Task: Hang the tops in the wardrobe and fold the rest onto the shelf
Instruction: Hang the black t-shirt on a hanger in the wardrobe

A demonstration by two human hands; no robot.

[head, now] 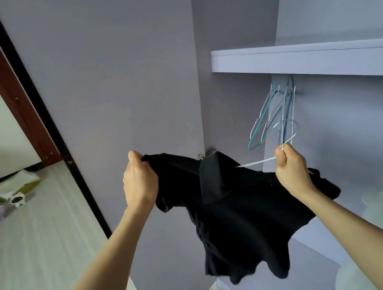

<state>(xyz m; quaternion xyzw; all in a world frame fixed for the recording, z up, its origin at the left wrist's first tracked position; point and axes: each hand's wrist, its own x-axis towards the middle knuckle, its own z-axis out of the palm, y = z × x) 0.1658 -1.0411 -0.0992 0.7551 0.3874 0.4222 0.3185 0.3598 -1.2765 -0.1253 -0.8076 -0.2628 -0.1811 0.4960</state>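
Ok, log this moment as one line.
left hand grips black top | right hand holds white hanger | spare hangers under shelf

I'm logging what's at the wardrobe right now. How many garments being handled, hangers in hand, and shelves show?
Black top, gripped by the left hand: 1
White wire hanger in the right hand: 1
Shelf: 1
Total: 3
A bunch of empty hangers hangs under the shelf; too tangled to count.

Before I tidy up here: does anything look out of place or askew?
Yes. A white cloth lies crumpled on the floor by the door frame, beside a small mug. In the wardrobe, the spare hangers hang bunched and tilted. The black top sits unevenly on its hanger.
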